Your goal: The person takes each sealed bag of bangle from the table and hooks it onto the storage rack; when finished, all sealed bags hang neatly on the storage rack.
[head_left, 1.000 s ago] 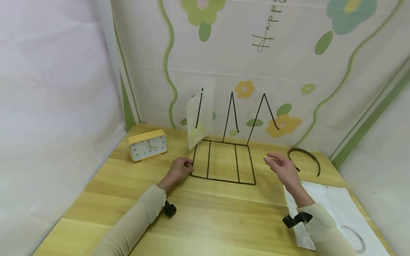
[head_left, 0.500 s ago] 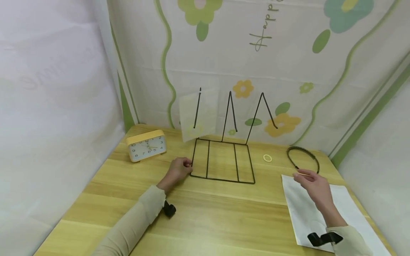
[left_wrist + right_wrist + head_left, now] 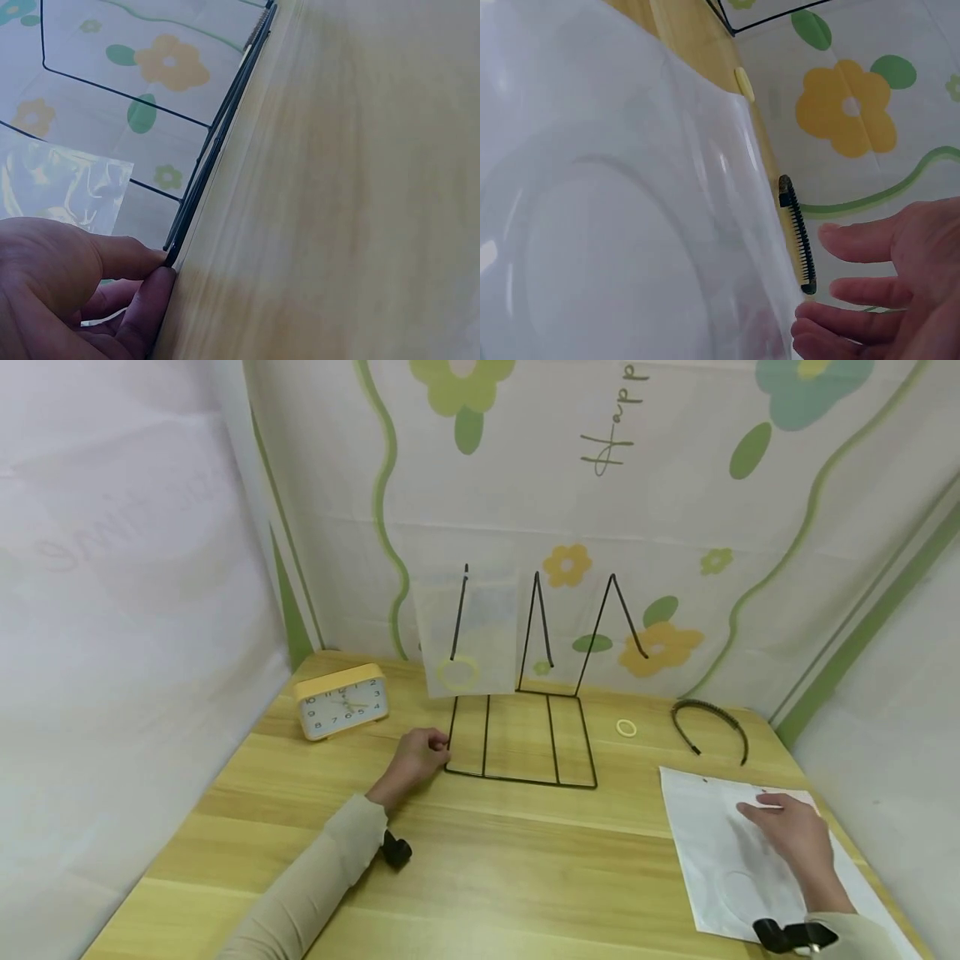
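My left hand (image 3: 418,755) pinches the front left corner of a black wire rack (image 3: 522,779), with thumb and finger meeting at its bottom bar in the left wrist view. The rack stands on the table with three upright prongs. On its left prong hangs a clear plastic bag (image 3: 487,639), with a yellow ring shape low on it. My right hand (image 3: 793,835) is over a translucent white bag (image 3: 712,860) lying at the right, its fingers extended and apart, holding nothing. In the right wrist view, the fingertips are right at the bag's edge. A faint round outline shows on this bag.
A small yellow ring (image 3: 626,728) lies on the table right of the rack. Behind the white bag is a dark toothed headband (image 3: 708,705). A yellow clock (image 3: 343,702) stands at the left. Printed fabric walls (image 3: 675,510) enclose the table.
My right hand has moved right and toward me, from the yellow ring to over the white bag. The hanging bag has swung round to face forward. My left hand keeps its place.
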A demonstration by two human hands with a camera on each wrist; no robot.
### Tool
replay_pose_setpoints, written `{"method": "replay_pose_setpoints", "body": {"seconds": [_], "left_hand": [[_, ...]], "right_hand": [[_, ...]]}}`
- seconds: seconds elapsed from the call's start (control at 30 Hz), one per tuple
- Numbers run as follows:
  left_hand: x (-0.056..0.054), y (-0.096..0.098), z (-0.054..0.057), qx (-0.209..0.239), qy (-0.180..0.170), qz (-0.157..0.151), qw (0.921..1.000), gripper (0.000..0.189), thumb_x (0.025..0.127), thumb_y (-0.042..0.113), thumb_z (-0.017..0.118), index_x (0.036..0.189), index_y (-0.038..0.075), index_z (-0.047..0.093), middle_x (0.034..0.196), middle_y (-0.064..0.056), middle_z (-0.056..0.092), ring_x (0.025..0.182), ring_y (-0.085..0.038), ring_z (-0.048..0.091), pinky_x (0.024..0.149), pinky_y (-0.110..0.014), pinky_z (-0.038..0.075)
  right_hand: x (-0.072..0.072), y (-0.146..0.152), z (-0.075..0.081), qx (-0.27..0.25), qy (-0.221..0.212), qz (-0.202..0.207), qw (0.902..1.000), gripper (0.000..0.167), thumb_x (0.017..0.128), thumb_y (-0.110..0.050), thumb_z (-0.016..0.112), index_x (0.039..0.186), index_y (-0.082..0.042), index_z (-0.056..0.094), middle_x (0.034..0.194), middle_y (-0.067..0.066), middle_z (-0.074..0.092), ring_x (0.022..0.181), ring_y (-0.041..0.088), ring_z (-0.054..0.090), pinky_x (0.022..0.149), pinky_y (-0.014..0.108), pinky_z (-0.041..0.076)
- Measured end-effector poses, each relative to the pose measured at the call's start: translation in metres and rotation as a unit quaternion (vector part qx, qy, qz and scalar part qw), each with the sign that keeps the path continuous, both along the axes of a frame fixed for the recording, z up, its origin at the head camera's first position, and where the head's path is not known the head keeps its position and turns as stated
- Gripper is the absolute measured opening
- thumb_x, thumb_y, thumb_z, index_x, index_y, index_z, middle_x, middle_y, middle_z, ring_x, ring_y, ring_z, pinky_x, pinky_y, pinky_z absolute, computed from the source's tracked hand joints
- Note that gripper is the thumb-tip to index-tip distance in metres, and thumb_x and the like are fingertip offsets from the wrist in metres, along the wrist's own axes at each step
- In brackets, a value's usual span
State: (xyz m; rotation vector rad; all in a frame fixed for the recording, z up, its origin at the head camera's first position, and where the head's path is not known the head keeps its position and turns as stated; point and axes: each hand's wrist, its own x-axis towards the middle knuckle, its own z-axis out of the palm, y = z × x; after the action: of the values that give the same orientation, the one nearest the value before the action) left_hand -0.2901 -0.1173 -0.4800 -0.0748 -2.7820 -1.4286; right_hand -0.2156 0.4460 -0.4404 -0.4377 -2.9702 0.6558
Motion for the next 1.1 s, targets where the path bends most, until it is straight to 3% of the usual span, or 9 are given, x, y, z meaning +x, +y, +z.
{"method": "replay_pose_setpoints", "body": {"seconds": [0.17, 0.47, 0.7, 0.9, 1.1], "left_hand": [[0.000, -0.001, -0.003, 0.002, 0.000, -0.003, 1.0000, 0.023, 0.084, 0.007, 0.075, 0.107, 0.003, 0.072, 0.091, -0.004, 0.069, 0.087, -0.019, 0.064, 0.079, -0.035, 0.054], [0.000, -0.001, -0.002, 0.011, 0.000, -0.004, 0.9999, 0.025, 0.084, 0.007, 0.075, 0.108, 0.002, 0.071, 0.090, -0.004, 0.068, 0.085, -0.018, 0.063, 0.077, -0.034, 0.053], [-0.001, 0.000, -0.002, 0.007, -0.003, -0.008, 0.9999, 0.024, 0.084, 0.007, 0.075, 0.107, 0.002, 0.071, 0.091, -0.004, 0.069, 0.087, -0.019, 0.063, 0.078, -0.034, 0.054], [-0.001, 0.000, -0.002, 0.001, -0.001, -0.006, 1.0000, 0.023, 0.085, 0.008, 0.075, 0.107, 0.003, 0.072, 0.091, -0.004, 0.069, 0.087, -0.019, 0.064, 0.079, -0.036, 0.054], [-0.002, 0.001, -0.002, 0.000, -0.007, -0.002, 1.0000, 0.023, 0.085, 0.008, 0.075, 0.107, 0.003, 0.072, 0.092, -0.004, 0.069, 0.088, -0.019, 0.063, 0.080, -0.036, 0.054]], "right_hand": [[-0.001, 0.002, -0.007, 0.006, -0.060, -0.032, 0.9977, 0.079, 0.086, -0.054, 0.066, 0.126, 0.012, 0.050, 0.127, 0.034, 0.054, 0.110, 0.055, 0.048, 0.078, 0.056, 0.045], [-0.006, 0.003, -0.014, 0.030, -0.092, -0.051, 0.9940, 0.076, 0.084, -0.042, 0.069, 0.126, 0.017, 0.046, 0.127, 0.039, 0.047, 0.110, 0.058, 0.046, 0.080, 0.059, 0.045], [-0.006, 0.007, -0.020, -0.017, -0.051, -0.059, 0.9968, 0.063, 0.084, -0.030, 0.072, 0.119, 0.018, 0.052, 0.118, 0.038, 0.054, 0.099, 0.049, 0.054, 0.074, 0.050, 0.045], [-0.002, 0.012, -0.016, -0.081, -0.018, -0.044, 0.9956, 0.054, 0.090, -0.036, 0.066, 0.114, 0.011, 0.057, 0.097, 0.024, 0.062, 0.080, 0.028, 0.053, 0.059, 0.032, 0.043], [0.002, 0.017, -0.014, -0.142, -0.005, -0.045, 0.9888, 0.066, 0.097, -0.045, 0.053, 0.132, 0.010, 0.045, 0.131, 0.034, 0.047, 0.098, 0.032, 0.051, 0.063, 0.026, 0.043]]}}
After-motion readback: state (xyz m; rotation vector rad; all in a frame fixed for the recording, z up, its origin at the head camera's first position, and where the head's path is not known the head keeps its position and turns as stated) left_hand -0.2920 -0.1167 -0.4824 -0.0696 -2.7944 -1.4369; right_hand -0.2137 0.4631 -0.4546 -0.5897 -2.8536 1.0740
